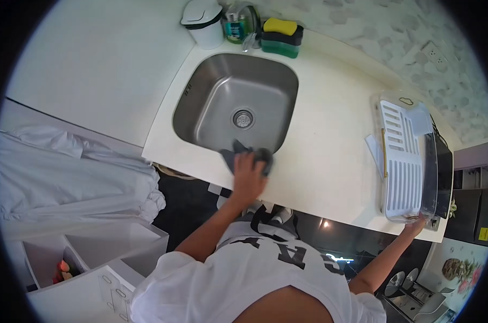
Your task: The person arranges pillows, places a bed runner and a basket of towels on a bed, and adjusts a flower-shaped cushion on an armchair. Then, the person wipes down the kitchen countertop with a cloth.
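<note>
My left hand (249, 177) presses a dark grey cloth (263, 157) onto the front rim of the steel sink (206, 121), with part of the cloth bunched over the edge. Inside, the sink holds nothing but its round drain. At the right end of the white counter (330, 140), my right hand (415, 226) is at the near corner of a clear-sided dish rack (403, 161) with a white slatted tray. The fingers of that hand are closed at the rack's edge and partly hidden.
Behind the sink are a white lidded bin (205, 27), a green soap bottle (235, 29), the faucet (248, 42) and a yellow sponge (280, 26) on a dark and green block. White fabric (71, 177) hangs at left above open shelves (98, 245).
</note>
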